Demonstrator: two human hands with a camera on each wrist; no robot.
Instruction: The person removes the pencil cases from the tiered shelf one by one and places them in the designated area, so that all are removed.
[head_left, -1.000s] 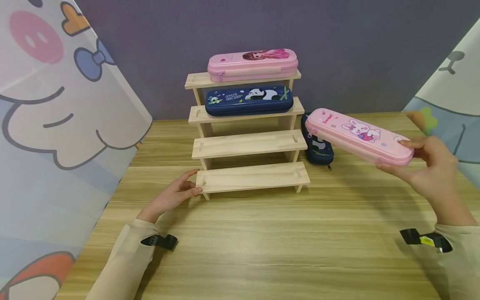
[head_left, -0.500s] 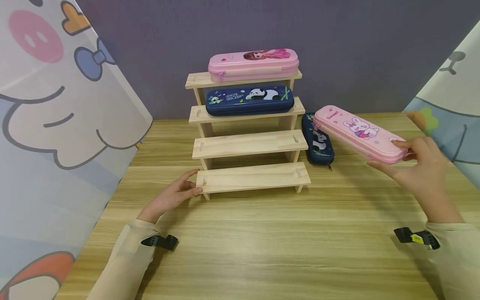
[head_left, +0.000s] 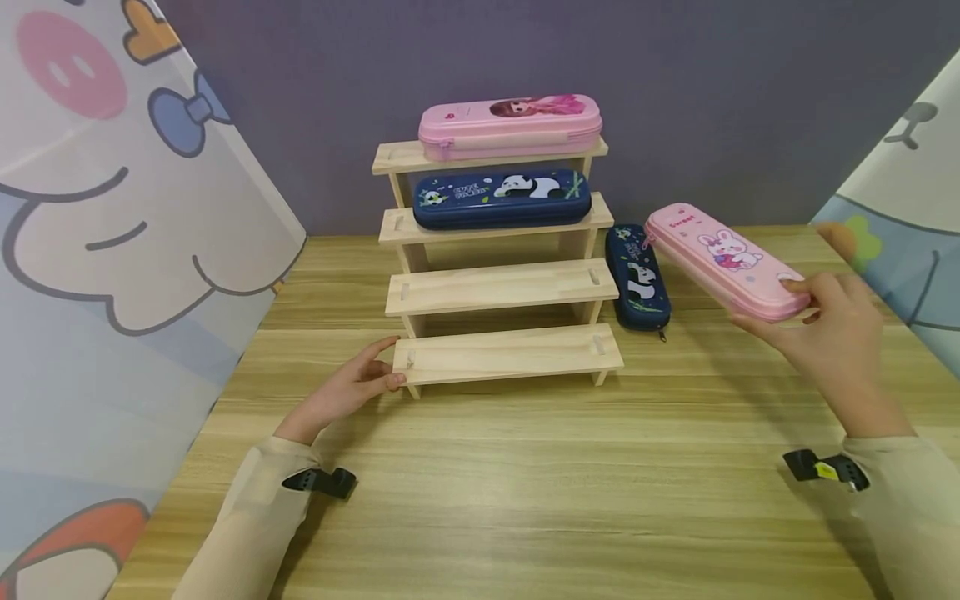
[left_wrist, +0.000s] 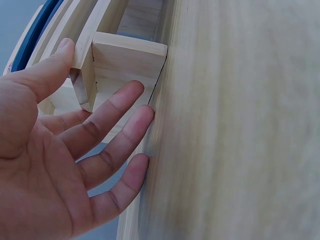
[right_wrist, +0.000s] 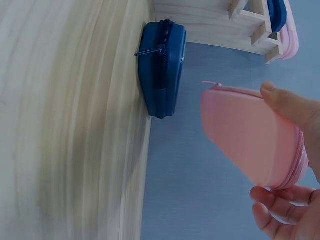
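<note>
A four-step wooden display stand (head_left: 502,287) stands at the middle of the table. My left hand (head_left: 348,390) grips the left end of its lowest step. In the left wrist view the thumb (left_wrist: 62,55) presses the edge of that step, while the other fingers spread beside it. My right hand (head_left: 836,333) holds the right end of a pink pencil case (head_left: 723,258) with a bunny and the word "Sweet", thumb on top and fingers partly hidden. The right wrist view shows this case (right_wrist: 255,135) raised off the table, apart from a navy panda pencil case (right_wrist: 162,70).
A pink pencil case (head_left: 513,129) with a doll picture lies on the top step. On the second step sits a navy panda pencil case (head_left: 502,200). The other navy case lies on the wooden table (head_left: 540,500), right of the stand. A grey wall (head_left: 675,108) rises behind.
My right hand has moved slightly left and away from me with the pink bunny pencil case, uncovering more of the navy case on the table. My left hand stays on the stand.
</note>
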